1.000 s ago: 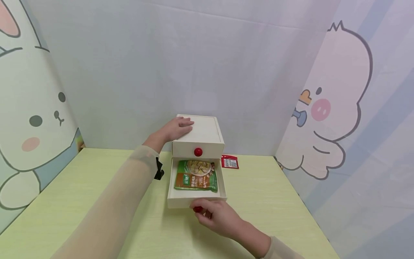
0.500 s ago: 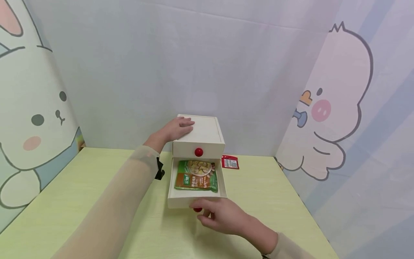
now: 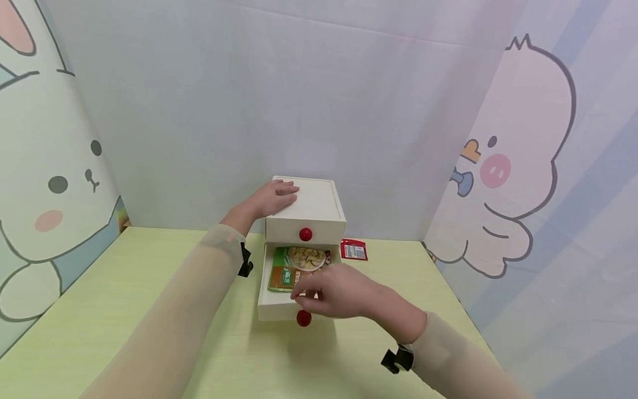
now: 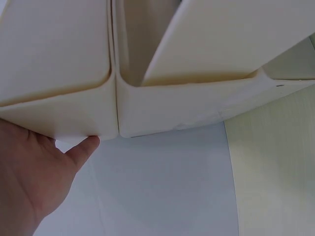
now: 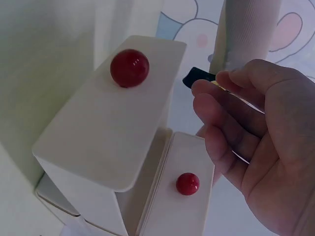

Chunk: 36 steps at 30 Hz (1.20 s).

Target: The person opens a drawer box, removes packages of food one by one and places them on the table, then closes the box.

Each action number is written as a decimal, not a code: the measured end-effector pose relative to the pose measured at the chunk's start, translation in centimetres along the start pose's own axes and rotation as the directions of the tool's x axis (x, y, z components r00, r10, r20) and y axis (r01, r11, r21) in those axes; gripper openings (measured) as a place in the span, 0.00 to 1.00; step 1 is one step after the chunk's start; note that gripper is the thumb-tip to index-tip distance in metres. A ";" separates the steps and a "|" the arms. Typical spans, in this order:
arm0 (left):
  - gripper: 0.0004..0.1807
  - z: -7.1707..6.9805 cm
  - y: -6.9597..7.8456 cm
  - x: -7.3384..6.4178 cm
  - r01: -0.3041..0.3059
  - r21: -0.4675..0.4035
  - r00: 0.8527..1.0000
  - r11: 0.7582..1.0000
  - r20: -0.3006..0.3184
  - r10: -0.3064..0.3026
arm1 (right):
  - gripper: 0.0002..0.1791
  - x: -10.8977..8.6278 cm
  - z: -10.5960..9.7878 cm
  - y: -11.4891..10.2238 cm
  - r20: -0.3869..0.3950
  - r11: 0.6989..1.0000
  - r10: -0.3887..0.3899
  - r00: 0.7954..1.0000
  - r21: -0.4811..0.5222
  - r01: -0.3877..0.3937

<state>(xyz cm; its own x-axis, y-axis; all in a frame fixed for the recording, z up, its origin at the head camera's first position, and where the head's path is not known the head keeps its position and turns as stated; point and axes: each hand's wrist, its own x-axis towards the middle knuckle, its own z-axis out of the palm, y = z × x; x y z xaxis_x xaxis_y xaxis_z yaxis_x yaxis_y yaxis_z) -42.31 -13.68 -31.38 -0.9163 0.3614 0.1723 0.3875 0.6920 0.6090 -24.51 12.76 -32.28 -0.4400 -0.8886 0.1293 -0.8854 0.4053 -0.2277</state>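
In the head view, a small white two-drawer cabinet point(image 3: 319, 202) stands on the table. My left hand point(image 3: 269, 200) rests on its top at the left, fingers extended; the left wrist view shows the thumb point(image 4: 83, 151) against its side. The lower drawer point(image 3: 274, 312) is pulled out and the upper one is closed. Inside the lower drawer lies a green and brown food packet point(image 3: 284, 271), partly covered from sight by my right hand point(image 3: 344, 291). That hand hovers over the drawer's front, fingers loosely bent and holding nothing. Below it shows the red drawer knob point(image 3: 304, 318).
Right of the cabinet, a small red packet point(image 3: 354, 251) with a white label lies on the pale green table point(image 3: 399, 299). A light curtain point(image 3: 199, 122) hangs behind, with cartoon animals at both sides. The upper drawer has a red knob point(image 3: 305, 234).
My right hand has let go of the lower drawer's knob and risen over the drawer's front edge. The left hand and the drawer have stayed in place.
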 end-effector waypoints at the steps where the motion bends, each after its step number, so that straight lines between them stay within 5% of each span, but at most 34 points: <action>1: 0.31 0.0 0.0 0.0 0.000 0.000 1.000 1.000 0.000 0.000 | 0.07 0.5 -0.4 0.1 0.008 1.000 0.000 1.000 -0.017 0.000; 23: 0.31 -0.2 0.1 -0.3 -0.003 0.005 1.000 1.000 0.007 0.003 | 0.08 7.6 -3.3 3.5 0.163 0.982 0.106 0.981 -0.175 -0.077; 26: 0.31 -0.2 0.1 -0.2 -0.003 0.014 1.000 1.000 0.012 0.003 | 0.08 8.0 -2.9 3.8 0.221 0.972 0.178 0.959 -0.190 -0.137; 30: 0.31 -0.1 0.1 0.0 -0.004 0.009 1.000 1.000 0.016 0.004 | 0.10 8.1 -2.0 3.9 0.318 0.951 0.289 0.903 -0.205 -0.232; 36: 0.30 -0.1 0.0 -0.2 -0.001 0.004 1.000 1.000 0.008 0.001 | 0.29 7.9 -0.6 4.4 0.381 0.903 0.417 0.825 -0.272 -0.331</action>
<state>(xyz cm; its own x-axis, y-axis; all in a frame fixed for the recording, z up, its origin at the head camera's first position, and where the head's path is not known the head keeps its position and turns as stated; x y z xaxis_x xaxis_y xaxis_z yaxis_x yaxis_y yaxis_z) -42.19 -13.85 -31.32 -0.9152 0.3671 0.1666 0.3888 0.6945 0.6055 -31.95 7.61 -31.63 -0.6753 -0.6458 -0.3563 -0.6948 0.7190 0.0136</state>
